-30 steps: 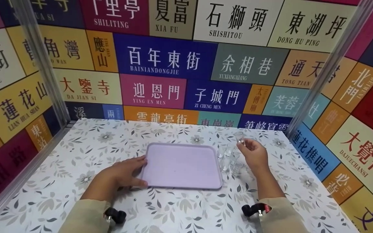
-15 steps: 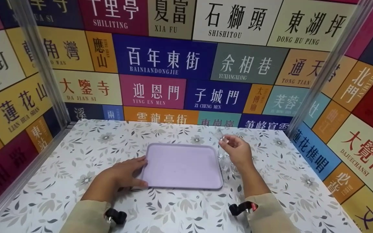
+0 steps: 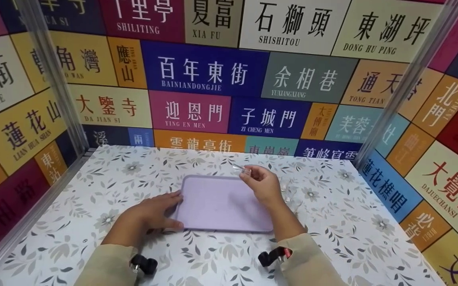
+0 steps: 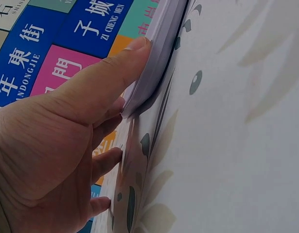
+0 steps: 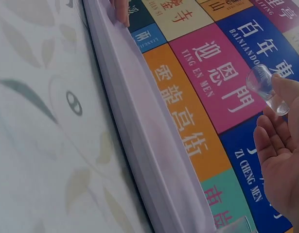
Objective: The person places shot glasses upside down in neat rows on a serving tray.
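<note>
A lilac rectangular tray (image 3: 213,204) lies flat on the table. My left hand (image 3: 149,212) rests at its left end, the thumb touching the rim near the front left corner and the fingers extended along the side. Above the tray's far right part, my right hand (image 3: 266,188) pinches a small clear shot glass (image 5: 260,82) near its thick base. That glass is tilted, its mouth pointing away to the left. Several more clear glasses (image 3: 290,190) stand just right of the tray, partly hidden behind the right hand and forearm.
A white tablecloth (image 3: 213,258) with grey leaves and flowers covers the table. Behind it rises a wall (image 3: 209,67) of colourful sign panels, with clear corner posts (image 3: 392,95) on both sides. Each sleeve carries a black wrist device (image 3: 143,263).
My right hand has moved left with the shot glass, from above the group of glasses to above the tray, and the glass has tipped further over. The left hand stays in place.
</note>
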Tool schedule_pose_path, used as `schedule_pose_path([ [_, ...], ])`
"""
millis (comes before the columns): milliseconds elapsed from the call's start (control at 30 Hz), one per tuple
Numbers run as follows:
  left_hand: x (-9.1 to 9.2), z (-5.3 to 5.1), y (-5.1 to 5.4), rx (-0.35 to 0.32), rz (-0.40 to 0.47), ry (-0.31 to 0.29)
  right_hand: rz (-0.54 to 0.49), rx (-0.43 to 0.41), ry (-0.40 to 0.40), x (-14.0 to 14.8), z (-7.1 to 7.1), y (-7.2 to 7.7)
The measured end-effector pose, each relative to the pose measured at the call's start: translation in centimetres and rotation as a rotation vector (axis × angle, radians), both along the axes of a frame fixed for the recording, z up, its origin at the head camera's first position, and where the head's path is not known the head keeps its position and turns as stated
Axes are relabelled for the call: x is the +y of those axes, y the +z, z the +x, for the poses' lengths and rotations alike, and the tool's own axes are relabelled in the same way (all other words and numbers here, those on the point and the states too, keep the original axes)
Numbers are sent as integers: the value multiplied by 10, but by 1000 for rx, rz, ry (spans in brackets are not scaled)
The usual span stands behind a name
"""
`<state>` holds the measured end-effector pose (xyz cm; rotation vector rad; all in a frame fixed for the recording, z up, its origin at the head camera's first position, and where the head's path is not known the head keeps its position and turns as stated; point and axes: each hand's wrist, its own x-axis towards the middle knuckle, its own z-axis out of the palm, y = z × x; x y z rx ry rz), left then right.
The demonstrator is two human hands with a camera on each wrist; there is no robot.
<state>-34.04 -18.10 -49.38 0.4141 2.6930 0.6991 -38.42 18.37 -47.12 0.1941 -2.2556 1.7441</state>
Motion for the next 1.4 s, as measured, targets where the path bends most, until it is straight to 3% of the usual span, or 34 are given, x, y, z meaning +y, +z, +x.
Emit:
schedule_pose_path([
  [433, 0, 1, 1, 19, -26, -25, -25, 23, 110, -54, 2, -5],
  [733, 2, 0, 5, -17, -29, -10, -43, -88, 183, -90, 5, -12],
  [1133, 0, -3, 4, -15, -29, -17, 62, -67, 246, -123, 8, -21],
  [1400, -3, -3, 1, 36, -39, -54, 201, -96, 365, -136, 11, -28],
])
